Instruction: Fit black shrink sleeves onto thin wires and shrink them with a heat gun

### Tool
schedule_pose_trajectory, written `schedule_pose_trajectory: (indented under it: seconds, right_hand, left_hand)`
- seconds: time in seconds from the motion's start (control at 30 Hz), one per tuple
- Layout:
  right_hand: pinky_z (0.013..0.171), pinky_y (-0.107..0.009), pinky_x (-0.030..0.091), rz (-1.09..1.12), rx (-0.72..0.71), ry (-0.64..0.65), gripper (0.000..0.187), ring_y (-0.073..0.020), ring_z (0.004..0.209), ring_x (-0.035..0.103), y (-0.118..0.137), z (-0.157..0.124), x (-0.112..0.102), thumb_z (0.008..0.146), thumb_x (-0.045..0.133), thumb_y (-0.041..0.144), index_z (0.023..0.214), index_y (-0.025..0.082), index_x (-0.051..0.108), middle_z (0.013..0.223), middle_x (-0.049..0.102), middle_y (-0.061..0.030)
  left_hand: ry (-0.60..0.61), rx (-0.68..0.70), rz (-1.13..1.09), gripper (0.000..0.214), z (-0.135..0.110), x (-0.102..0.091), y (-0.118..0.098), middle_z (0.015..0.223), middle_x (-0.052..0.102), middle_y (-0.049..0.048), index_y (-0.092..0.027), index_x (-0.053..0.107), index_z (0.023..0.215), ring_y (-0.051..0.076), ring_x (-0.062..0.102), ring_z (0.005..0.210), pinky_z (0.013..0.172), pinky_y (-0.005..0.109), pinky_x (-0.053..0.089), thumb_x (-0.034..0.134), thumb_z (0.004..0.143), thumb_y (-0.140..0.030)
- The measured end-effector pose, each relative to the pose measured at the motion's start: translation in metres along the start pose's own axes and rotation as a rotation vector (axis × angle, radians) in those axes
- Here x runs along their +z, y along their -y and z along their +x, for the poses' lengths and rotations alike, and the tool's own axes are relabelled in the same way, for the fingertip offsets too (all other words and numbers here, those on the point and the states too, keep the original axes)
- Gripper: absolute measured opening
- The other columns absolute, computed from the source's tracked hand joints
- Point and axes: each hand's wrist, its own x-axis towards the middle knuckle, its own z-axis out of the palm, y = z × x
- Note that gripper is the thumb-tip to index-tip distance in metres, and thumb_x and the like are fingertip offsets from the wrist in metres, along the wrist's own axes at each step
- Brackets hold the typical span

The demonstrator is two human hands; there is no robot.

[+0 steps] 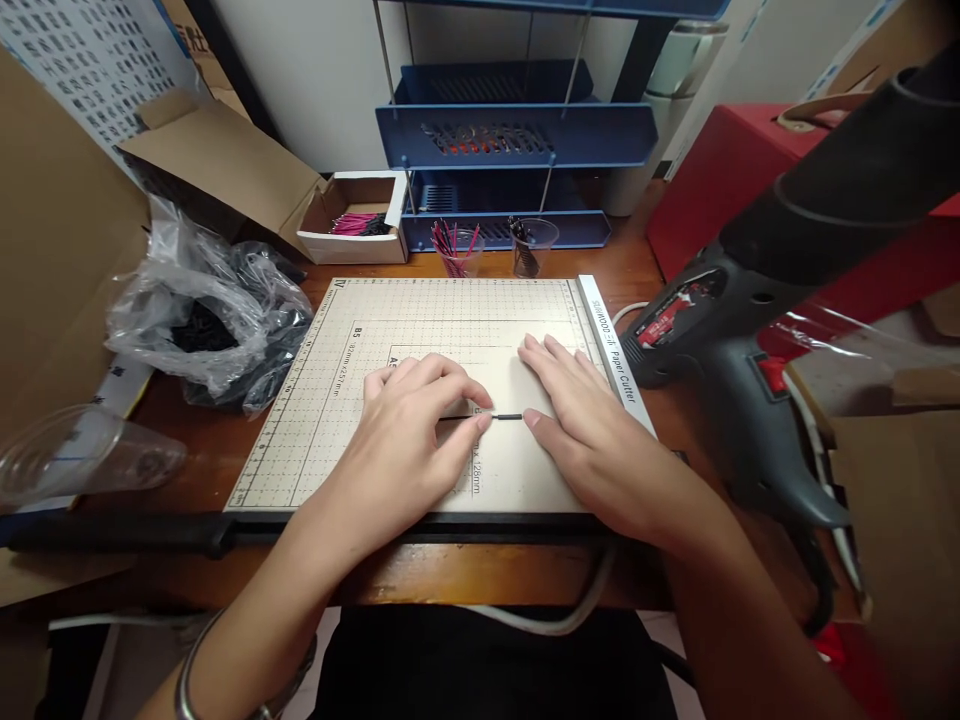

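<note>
A beige paper cutter board (420, 330) with a printed grid lies on the wooden desk. A short thin black tube piece (507, 416) rests on it. My left hand (409, 425) pinches one end of the piece between thumb and forefinger. My right hand (592, 425) lies flat on the board with its fingers stretched out, the thumb tip touching the other end of the piece.
A grey heat gun (720, 330) stands right of the board. Two clear cups (457, 250) of red and black pieces and a small white box (358, 230) sit behind it, under blue trays (517, 135). Plastic bags (210, 320) and cardboard lie left; a red box (720, 170) is at right.
</note>
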Motion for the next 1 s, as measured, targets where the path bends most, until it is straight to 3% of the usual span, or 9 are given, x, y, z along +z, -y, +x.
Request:
schedule_pose_trajectory:
  seconds: [0.33,0.57,0.73,0.83,0.93,1.0]
  right_hand:
    - [0.138,-0.062,0.018,0.003,-0.008,-0.014,0.069,-0.0301,0.169,0.013,-0.001,0.0,0.001,0.105,0.028,0.03,0.169,0.005,0.033,0.178,0.021,-0.0107]
    - [0.14,-0.057,0.013,-0.016,0.034,0.044,0.072,-0.0259,0.17,0.006,0.0,0.001,-0.001,0.105,0.025,0.031,0.172,0.005,0.025,0.18,0.013,-0.0062]
    - [0.139,-0.058,0.017,0.03,0.022,0.009,0.07,-0.0277,0.17,0.01,0.002,-0.001,-0.001,0.105,0.029,0.031,0.171,0.004,0.029,0.178,0.018,-0.0082]
    - [0.134,-0.055,0.035,0.128,0.022,-0.142,0.066,-0.03,0.164,0.032,0.007,-0.016,-0.003,0.107,0.035,0.036,0.166,0.008,0.04,0.172,0.035,-0.0112]
    - [0.12,-0.049,0.056,0.187,0.113,-0.485,0.049,-0.0295,0.138,0.065,0.005,-0.043,-0.006,0.106,0.049,0.04,0.147,0.019,0.062,0.148,0.066,-0.0105]
    - [0.108,-0.049,0.064,0.163,0.208,-0.717,0.041,-0.0306,0.123,0.073,-0.005,-0.062,-0.009,0.103,0.059,0.041,0.138,0.022,0.068,0.132,0.074,-0.0109]
  left_hand:
    - [0.048,-0.029,0.011,0.015,0.002,0.002,-0.001,0.109,0.07,0.0023,-0.024,0.071,0.096,0.026,0.061,0.108,0.1,0.05,0.03,0.058,0.103,-0.028]
    - [0.046,-0.026,0.018,0.015,0.002,0.001,-0.001,0.11,0.07,0.0021,-0.024,0.071,0.097,0.025,0.061,0.107,0.099,0.05,0.03,0.058,0.104,-0.028]
    - [0.042,-0.02,0.006,0.014,0.002,0.0,-0.001,0.111,0.07,0.0014,-0.025,0.071,0.098,0.026,0.062,0.109,0.101,0.05,0.031,0.059,0.103,-0.028]
    - [0.033,-0.015,-0.007,0.013,0.001,-0.001,-0.001,0.112,0.071,0.0014,-0.025,0.071,0.099,0.026,0.063,0.11,0.102,0.049,0.032,0.059,0.103,-0.029]
    - [0.024,-0.009,-0.023,0.014,-0.001,-0.002,0.0,0.113,0.072,0.0012,-0.025,0.071,0.098,0.026,0.063,0.111,0.103,0.049,0.033,0.059,0.103,-0.029]
    - [0.023,-0.009,-0.03,0.014,-0.002,-0.002,0.0,0.113,0.072,0.0013,-0.026,0.071,0.097,0.027,0.063,0.112,0.104,0.05,0.032,0.059,0.103,-0.029]
